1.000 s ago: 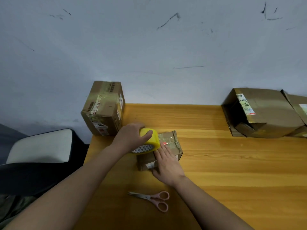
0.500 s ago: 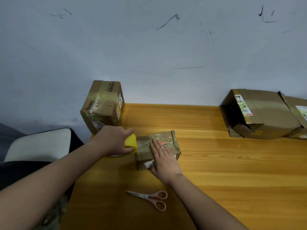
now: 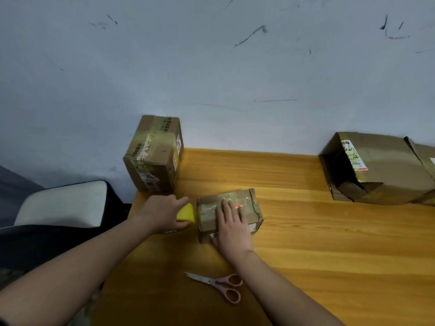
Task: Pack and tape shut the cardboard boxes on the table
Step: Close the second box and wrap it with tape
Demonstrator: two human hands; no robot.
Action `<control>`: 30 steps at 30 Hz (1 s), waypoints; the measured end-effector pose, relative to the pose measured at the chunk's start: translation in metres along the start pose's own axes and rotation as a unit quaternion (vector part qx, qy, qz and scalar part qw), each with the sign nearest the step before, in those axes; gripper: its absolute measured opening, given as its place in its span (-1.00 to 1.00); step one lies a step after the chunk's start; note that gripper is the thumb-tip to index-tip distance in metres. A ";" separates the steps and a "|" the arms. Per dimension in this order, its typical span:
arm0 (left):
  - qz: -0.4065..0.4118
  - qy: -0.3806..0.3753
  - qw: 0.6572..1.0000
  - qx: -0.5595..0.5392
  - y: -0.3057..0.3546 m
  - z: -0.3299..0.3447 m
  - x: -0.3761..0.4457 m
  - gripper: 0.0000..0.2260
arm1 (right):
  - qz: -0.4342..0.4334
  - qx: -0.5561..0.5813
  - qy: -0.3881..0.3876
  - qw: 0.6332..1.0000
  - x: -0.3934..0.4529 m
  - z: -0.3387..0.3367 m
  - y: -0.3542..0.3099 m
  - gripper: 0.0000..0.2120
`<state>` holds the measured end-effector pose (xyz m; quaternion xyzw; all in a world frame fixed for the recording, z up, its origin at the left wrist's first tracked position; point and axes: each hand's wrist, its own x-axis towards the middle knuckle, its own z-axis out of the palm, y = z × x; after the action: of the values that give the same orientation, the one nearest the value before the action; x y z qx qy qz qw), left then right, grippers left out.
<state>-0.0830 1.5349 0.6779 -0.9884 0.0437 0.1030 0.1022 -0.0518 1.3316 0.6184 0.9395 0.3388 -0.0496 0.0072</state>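
A small cardboard box [image 3: 253, 209] lies on the wooden table [image 3: 329, 243] with clear tape across its top. My right hand [image 3: 231, 228] presses flat on the box, fingers straight. Just left of the box, my left hand [image 3: 162, 214] grips a yellow roll of tape [image 3: 186, 213] low at the box's left side. Pink-handled scissors [image 3: 220, 287] lie on the table in front of the box.
A taller taped box [image 3: 153, 156] stands at the table's back left corner. Open, dented boxes [image 3: 376, 168] lie on their sides at the back right against the wall. A chair with a white cushion [image 3: 61, 203] sits left of the table.
My left hand has drawn the tape roll from on top of the box off to its left side and down. My right hand slid forward on the box top.
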 end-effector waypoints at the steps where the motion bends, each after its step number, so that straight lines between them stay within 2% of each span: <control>1: -0.010 0.001 1.000 -0.011 0.002 0.003 0.000 -0.38 | -0.001 -0.013 -0.014 1.000 0.000 0.002 -0.008 -0.20; 3: -0.029 0.000 0.999 -0.031 0.006 0.008 0.001 -0.37 | -0.015 -0.005 -0.004 1.000 -0.002 0.008 -0.021 -0.15; 5: -0.036 -0.010 0.998 -0.048 0.007 0.013 0.002 -0.38 | -0.029 0.051 -0.013 0.998 -0.007 0.017 -0.028 -0.13; 9: -0.080 -0.012 0.990 -0.119 0.015 0.021 0.000 -0.43 | -0.063 0.118 0.046 0.990 -0.004 0.012 -0.008 -0.32; 12: -0.121 -0.053 0.966 -0.223 0.034 0.030 -0.004 -0.39 | -0.105 0.218 0.034 0.970 0.003 0.000 0.024 -0.37; 14: -0.161 -0.090 0.909 -0.373 0.049 0.037 -0.005 -0.32 | -0.097 0.256 0.056 0.960 0.012 0.000 0.037 -0.51; 16: -0.201 -0.106 0.812 -0.537 0.071 0.039 -0.004 -0.32 | -0.043 0.278 0.089 0.955 0.021 0.003 0.045 -0.72; 18: -0.236 -0.109 0.729 -0.633 0.094 0.037 0.002 -0.48 | 0.010 0.263 0.115 0.958 0.027 0.006 0.048 -0.74; 20: -0.269 -0.128 0.678 -0.672 0.110 0.036 0.005 -0.65 | 0.026 0.207 0.128 0.969 0.027 0.010 0.051 -0.69; 23: -0.262 -0.140 0.632 -0.716 0.122 0.036 0.005 -0.77 | 0.012 0.157 0.143 0.977 0.023 0.010 0.058 -0.69; 26: -0.256 -0.139 0.599 -0.746 0.132 0.037 0.001 -0.51 | -0.002 0.206 0.135 0.969 0.024 0.009 0.065 -0.71; 27: -0.251 -0.136 0.603 -0.744 0.136 0.035 -0.002 -0.50 | -0.006 0.208 0.132 0.969 0.025 0.009 0.067 -0.70; 29: -0.251 -0.130 0.631 -0.723 0.142 0.037 -0.004 -0.63 | -0.018 0.200 0.127 0.971 0.027 0.008 0.071 -0.69; 30: -0.263 -0.124 0.632 -0.718 0.145 0.038 -0.003 -0.63 | -0.022 0.197 0.126 0.972 0.027 0.007 0.072 -0.69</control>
<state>-0.1088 1.4022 0.6139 -0.6972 -0.3190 0.1924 -0.6125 0.0144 1.2928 0.6070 0.9134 0.3415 0.0033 -0.2216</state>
